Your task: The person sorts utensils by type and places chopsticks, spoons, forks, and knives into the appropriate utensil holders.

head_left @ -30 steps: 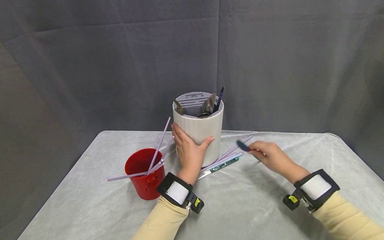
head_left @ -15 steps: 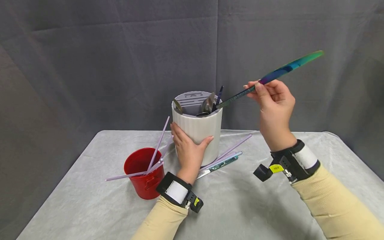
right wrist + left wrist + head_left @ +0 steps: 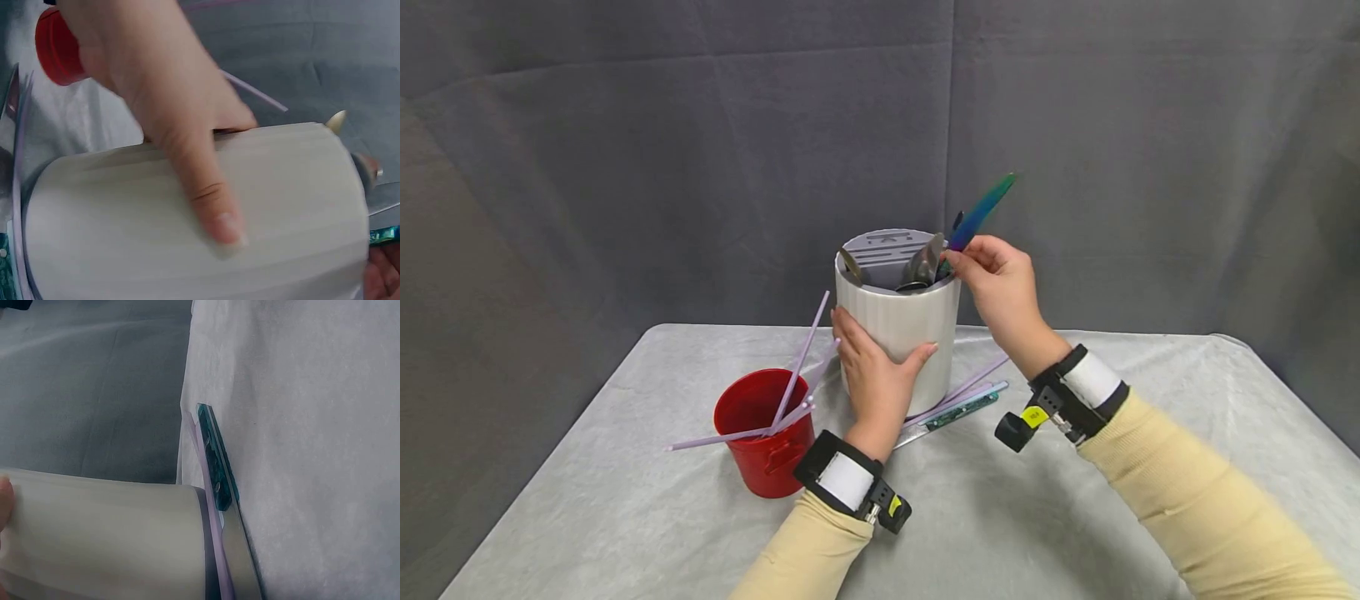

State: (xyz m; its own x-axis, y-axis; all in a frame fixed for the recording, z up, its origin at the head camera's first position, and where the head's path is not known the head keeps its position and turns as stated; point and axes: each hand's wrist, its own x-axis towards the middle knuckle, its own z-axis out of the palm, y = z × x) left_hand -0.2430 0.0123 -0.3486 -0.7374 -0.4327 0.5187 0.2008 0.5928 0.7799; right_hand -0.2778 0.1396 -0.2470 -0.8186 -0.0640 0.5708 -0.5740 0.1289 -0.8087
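Observation:
A white ribbed utensil holder [image 3: 891,321] stands upright with spoons and other cutlery at its top. My left hand [image 3: 877,385] grips its side, thumb and fingers spread round the wall; its thumb also shows on the holder [image 3: 294,187] in the right wrist view. At the holder's right rim, my right hand [image 3: 1006,287] pinches a table knife [image 3: 981,215] with a rainbow blue-green blade. The blade points up and right, and the handle goes down inside the rim. The knife's green handle [image 3: 384,235] shows beside the fingers in the right wrist view.
A red cup [image 3: 756,467] with several purple straws [image 3: 790,383] stands left of the holder. Beside the holder's base lie more purple straws [image 3: 973,382] and a green-handled knife [image 3: 962,412] with a silver blade. A grey curtain [image 3: 1112,167] hangs behind the cloth-covered table [image 3: 595,492].
My right hand has raised the knife from the table, turned it blade up, and moved left to the holder, where the handle is now inside the rim. The left hand has stayed on the holder.

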